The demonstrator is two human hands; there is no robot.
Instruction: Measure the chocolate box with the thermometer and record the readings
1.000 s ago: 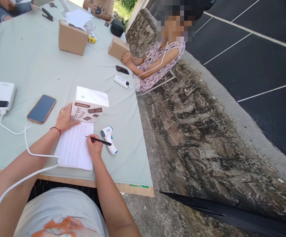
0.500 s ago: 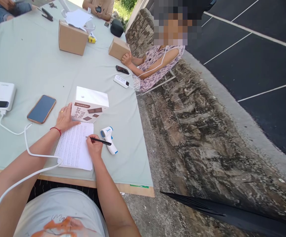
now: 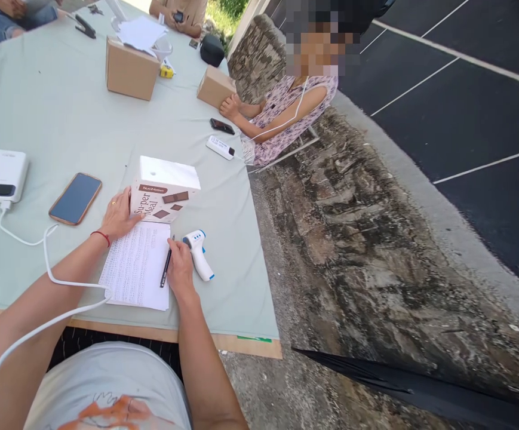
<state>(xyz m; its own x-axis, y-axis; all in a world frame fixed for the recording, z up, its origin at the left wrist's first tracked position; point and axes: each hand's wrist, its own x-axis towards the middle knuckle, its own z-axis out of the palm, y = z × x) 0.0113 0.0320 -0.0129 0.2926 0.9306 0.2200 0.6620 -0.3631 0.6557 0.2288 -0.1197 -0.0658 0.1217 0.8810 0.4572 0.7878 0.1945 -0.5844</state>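
Note:
A white carton [image 3: 165, 200] printed "Super Meal" stands at the top edge of a pad of written paper [image 3: 136, 269]. My left hand [image 3: 119, 216] grips the carton's lower left corner, thumb on the printed front and fingers along the left side. Over the pad's right edge, my right hand [image 3: 180, 263] is closed on a black pen [image 3: 166, 269], which points up and down the page. Just right of that hand lies a white and blue infrared thermometer [image 3: 200, 257]. The fingertips of my right hand are partly hidden.
Left of the carton lie a phone [image 3: 75, 198] and a white power bank [image 3: 3, 175] with a white cable [image 3: 75, 282] crossing my left arm. A cardboard box [image 3: 131, 68] stands farther back. At right, a seated person [image 3: 286, 119] touches a smaller box [image 3: 215, 86].
My right hand has shifted right and turned, swinging the pen from sideways to nearly lengthwise along the page. The carton has tilted slightly under my left hand, its thumb now against the front.

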